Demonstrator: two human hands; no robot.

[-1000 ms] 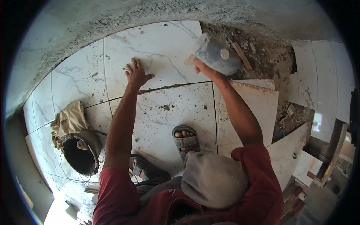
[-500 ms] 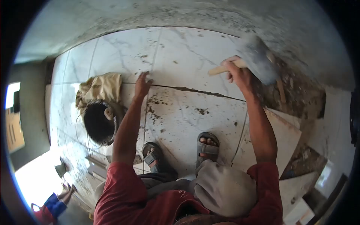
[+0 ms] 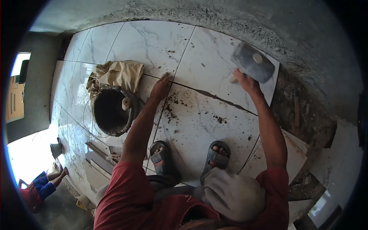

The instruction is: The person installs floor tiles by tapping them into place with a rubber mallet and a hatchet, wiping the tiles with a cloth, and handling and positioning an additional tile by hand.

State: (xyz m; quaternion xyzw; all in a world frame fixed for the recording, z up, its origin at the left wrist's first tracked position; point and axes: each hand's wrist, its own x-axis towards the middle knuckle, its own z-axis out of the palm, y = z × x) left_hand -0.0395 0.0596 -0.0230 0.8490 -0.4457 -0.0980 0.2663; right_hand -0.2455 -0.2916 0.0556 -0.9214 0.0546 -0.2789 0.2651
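Two hands at the tile (image 3: 209, 55): my right hand (image 3: 248, 84) clamped round the mallet (image 3: 246, 63) over its right part, my left hand (image 3: 160, 89) loosely open by its near-left corner. Tapping seems underway, calling for a flat blow.

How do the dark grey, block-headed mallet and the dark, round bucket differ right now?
- State: the mallet is gripped in the right hand; the bucket rests on the white marble-patterned tiles.
- Shape: the mallet has a solid head on a pale wooden handle; the bucket is hollow, open-mouthed.
- Size: the bucket looks larger than the mallet's head.
Shared: both look dark.
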